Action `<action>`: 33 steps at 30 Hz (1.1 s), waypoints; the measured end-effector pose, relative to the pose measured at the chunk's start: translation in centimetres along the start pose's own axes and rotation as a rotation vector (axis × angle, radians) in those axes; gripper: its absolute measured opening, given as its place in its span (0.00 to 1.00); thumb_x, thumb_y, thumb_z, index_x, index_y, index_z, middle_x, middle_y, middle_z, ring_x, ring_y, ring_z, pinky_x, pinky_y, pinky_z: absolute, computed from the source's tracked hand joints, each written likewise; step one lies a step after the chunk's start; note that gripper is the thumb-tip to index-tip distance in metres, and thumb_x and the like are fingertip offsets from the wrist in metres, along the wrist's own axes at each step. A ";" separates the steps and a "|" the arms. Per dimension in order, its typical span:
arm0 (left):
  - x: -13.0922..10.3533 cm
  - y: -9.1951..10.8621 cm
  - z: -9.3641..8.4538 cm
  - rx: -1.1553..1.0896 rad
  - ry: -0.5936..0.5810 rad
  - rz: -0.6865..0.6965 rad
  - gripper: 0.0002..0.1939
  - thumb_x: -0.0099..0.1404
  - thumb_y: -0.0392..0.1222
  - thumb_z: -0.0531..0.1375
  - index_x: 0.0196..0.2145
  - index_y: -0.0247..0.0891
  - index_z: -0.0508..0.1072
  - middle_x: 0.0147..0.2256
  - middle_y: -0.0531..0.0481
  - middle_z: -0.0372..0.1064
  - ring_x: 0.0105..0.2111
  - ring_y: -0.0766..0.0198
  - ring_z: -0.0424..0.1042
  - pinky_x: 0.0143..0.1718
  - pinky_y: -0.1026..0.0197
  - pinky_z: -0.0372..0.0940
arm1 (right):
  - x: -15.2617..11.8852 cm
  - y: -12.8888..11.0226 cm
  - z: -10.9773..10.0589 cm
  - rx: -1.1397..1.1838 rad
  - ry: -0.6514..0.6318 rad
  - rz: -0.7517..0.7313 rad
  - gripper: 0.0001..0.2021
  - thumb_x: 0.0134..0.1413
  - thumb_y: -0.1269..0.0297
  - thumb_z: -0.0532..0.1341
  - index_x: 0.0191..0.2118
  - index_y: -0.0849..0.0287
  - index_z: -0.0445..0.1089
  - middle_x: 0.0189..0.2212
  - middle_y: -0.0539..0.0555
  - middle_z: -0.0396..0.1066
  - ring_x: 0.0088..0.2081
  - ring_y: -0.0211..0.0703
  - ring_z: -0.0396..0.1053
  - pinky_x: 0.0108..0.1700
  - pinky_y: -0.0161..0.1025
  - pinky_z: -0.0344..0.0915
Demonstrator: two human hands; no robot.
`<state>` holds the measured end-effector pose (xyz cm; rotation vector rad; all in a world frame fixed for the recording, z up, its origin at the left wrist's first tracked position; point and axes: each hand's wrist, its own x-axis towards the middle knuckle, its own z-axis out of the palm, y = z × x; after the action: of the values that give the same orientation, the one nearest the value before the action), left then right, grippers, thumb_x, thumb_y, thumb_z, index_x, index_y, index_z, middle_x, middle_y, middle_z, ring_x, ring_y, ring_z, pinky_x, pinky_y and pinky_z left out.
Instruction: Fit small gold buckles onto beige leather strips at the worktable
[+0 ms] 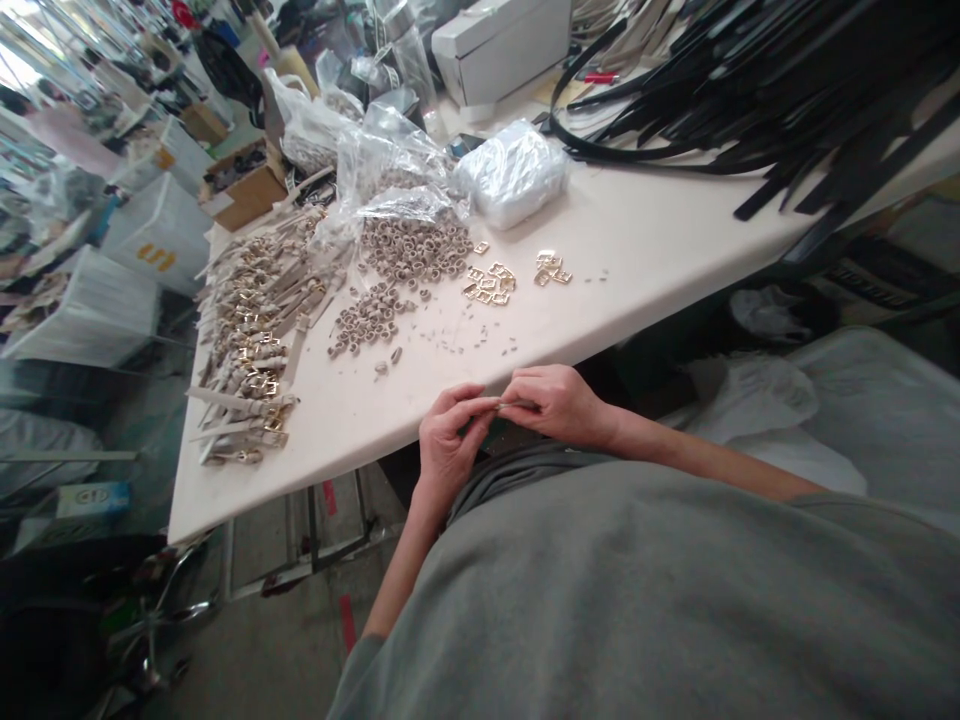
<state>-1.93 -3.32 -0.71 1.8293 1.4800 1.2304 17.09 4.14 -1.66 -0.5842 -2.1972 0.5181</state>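
My left hand (452, 437) and my right hand (559, 405) meet at the near edge of the white table (645, 260), fingertips almost touching. Both are closed in a pinch around something small between them, too small to make out. Beyond my hands lie small beige loops (367, 318) and tiny scattered bits. Gold buckles (491, 284) sit in a loose group, with a smaller cluster (551, 268) to their right. Beige straps with gold buckles (255, 350) are heaped at the table's left side.
Clear plastic bags (390, 150) and a wrapped bundle (514, 172) stand behind the loops. Black straps (780, 90) spread over the right part, some overhanging the edge. A white box (502, 50) is at the back. White crates (154, 235) stand left of the table.
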 end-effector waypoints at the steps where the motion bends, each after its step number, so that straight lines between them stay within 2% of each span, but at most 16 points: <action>1: 0.1 0.0 0.1 0.041 0.010 0.043 0.07 0.67 0.39 0.62 0.41 0.43 0.80 0.44 0.46 0.74 0.46 0.60 0.74 0.47 0.57 0.69 | 0.0 0.0 0.0 0.016 -0.006 0.013 0.11 0.63 0.65 0.60 0.29 0.60 0.72 0.24 0.50 0.72 0.26 0.36 0.67 0.30 0.33 0.60; 7: -0.2 0.0 0.1 0.183 0.088 0.235 0.04 0.66 0.35 0.63 0.37 0.42 0.77 0.39 0.49 0.74 0.43 0.61 0.73 0.47 0.57 0.68 | -0.3 0.1 0.1 0.121 -0.004 0.070 0.11 0.62 0.63 0.62 0.29 0.61 0.73 0.25 0.51 0.73 0.26 0.36 0.69 0.30 0.32 0.62; 13: -1.1 -0.2 -1.2 0.072 0.250 0.080 0.02 0.68 0.37 0.60 0.37 0.40 0.73 0.38 0.50 0.73 0.41 0.61 0.73 0.46 0.56 0.68 | -0.3 0.6 -0.4 0.092 0.016 0.104 0.11 0.62 0.62 0.62 0.29 0.60 0.73 0.25 0.51 0.74 0.26 0.36 0.69 0.30 0.32 0.61; 15: -0.9 -0.3 -1.3 0.139 0.208 0.088 0.06 0.67 0.40 0.62 0.42 0.41 0.75 0.42 0.48 0.74 0.44 0.59 0.73 0.48 0.54 0.68 | -0.2 0.6 -0.4 0.080 0.001 0.072 0.11 0.62 0.62 0.62 0.30 0.60 0.73 0.25 0.51 0.74 0.26 0.36 0.69 0.30 0.33 0.61; 17: -0.6 -0.3 -1.1 0.220 0.115 0.129 0.11 0.66 0.41 0.64 0.46 0.42 0.76 0.45 0.46 0.74 0.47 0.58 0.73 0.50 0.53 0.68 | -0.2 0.4 -0.2 0.051 -0.015 0.030 0.12 0.63 0.61 0.61 0.30 0.60 0.73 0.25 0.52 0.74 0.26 0.37 0.68 0.30 0.33 0.60; 20: -0.1 -0.4 -0.4 0.257 0.023 0.196 0.08 0.68 0.40 0.62 0.43 0.44 0.78 0.44 0.47 0.76 0.46 0.59 0.73 0.49 0.53 0.68 | -0.2 0.3 0.1 -0.006 -0.025 -0.004 0.14 0.65 0.60 0.59 0.29 0.60 0.73 0.24 0.51 0.73 0.26 0.37 0.68 0.30 0.34 0.59; 28: -0.5 -0.9 1.5 0.199 0.056 0.195 0.06 0.69 0.39 0.59 0.37 0.41 0.77 0.38 0.47 0.76 0.40 0.62 0.74 0.44 0.57 0.68 | -0.6 0.5 0.0 0.037 -0.074 0.041 0.15 0.65 0.58 0.59 0.30 0.60 0.74 0.25 0.52 0.74 0.26 0.37 0.68 0.30 0.34 0.59; 30: -0.7 -1.2 1.6 0.181 0.104 0.145 0.07 0.70 0.41 0.58 0.36 0.40 0.75 0.37 0.48 0.75 0.39 0.62 0.74 0.43 0.57 0.68 | -0.5 0.5 0.0 0.051 -0.089 0.055 0.15 0.65 0.58 0.60 0.30 0.60 0.74 0.25 0.51 0.74 0.26 0.37 0.68 0.30 0.33 0.59; 33: -0.7 -1.9 0.7 0.101 0.300 0.000 0.08 0.70 0.44 0.57 0.36 0.40 0.74 0.35 0.49 0.74 0.37 0.62 0.73 0.43 0.58 0.67 | -0.4 0.4 -0.2 0.067 -0.088 0.049 0.14 0.63 0.58 0.61 0.30 0.60 0.74 0.25 0.52 0.74 0.25 0.37 0.68 0.30 0.34 0.59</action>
<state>-2.30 -3.31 -2.88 1.7655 1.7291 1.5069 17.57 4.26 -2.02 -0.5908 -2.2435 0.6522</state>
